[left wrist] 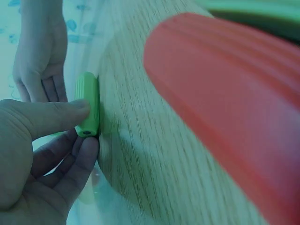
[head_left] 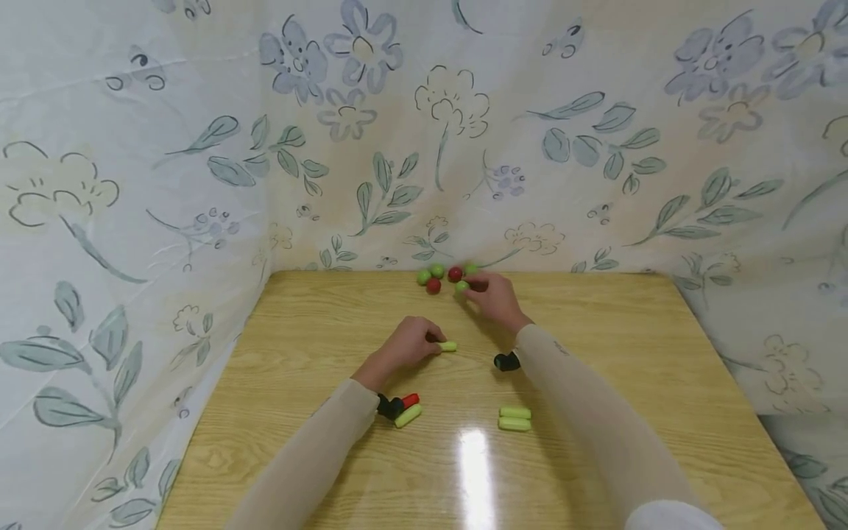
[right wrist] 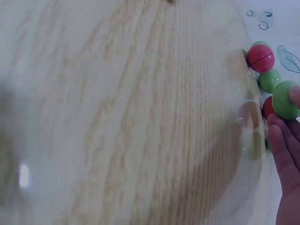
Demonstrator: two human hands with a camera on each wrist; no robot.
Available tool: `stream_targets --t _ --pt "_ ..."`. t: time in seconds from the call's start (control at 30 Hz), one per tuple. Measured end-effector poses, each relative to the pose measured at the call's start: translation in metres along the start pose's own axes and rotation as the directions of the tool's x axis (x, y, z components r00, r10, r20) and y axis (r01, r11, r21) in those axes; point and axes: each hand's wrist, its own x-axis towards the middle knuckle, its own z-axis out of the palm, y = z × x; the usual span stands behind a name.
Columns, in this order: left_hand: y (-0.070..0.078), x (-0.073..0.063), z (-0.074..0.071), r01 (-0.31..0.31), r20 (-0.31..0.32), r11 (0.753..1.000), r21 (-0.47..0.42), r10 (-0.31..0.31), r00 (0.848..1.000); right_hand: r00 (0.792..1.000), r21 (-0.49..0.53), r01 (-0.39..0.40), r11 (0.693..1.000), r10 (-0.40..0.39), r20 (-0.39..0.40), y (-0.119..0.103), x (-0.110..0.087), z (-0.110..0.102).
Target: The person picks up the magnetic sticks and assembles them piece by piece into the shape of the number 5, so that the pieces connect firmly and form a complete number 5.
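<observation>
My left hand (head_left: pixel 409 343) pinches a ridged yellow-green stick (head_left: pixel 449 346) between thumb and fingers, close over the middle of the table. In the left wrist view the stick (left wrist: pixel 87 103) shows a small dark hole in its near end. Farther back, my right hand (head_left: pixel 493 296) holds a green ball (head_left: pixel 462 288) between thumb and fingers; the ball (right wrist: pixel 284 100) also shows in the right wrist view. Beside it, at the table's back edge, are two red balls (head_left: pixel 455 274) and several green balls (head_left: pixel 437 271).
Below my left wrist lie a red ridged stick (head_left: pixel 411 400) and a yellow-green one (head_left: pixel 408 417). Two more yellow-green sticks (head_left: pixel 514 419) lie side by side nearer the front right. A floral cloth (head_left: pixel 450 162) hangs behind the wooden table (head_left: pixel 298 346).
</observation>
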Motion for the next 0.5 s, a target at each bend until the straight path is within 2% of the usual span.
stream_targets --t 0.23,0.5 --pt "0.0 0.002 -0.002 0.022 -0.034 1.0 0.008 -0.022 0.999 1.0 0.027 -0.031 0.999 0.031 0.006 0.001 -0.011 -0.01" --pt "0.0 0.007 -0.008 0.018 -0.078 1.0 0.007 -0.018 0.997 1.0 0.034 -0.025 0.999 0.025 -0.002 -0.003 -0.025 -0.019"
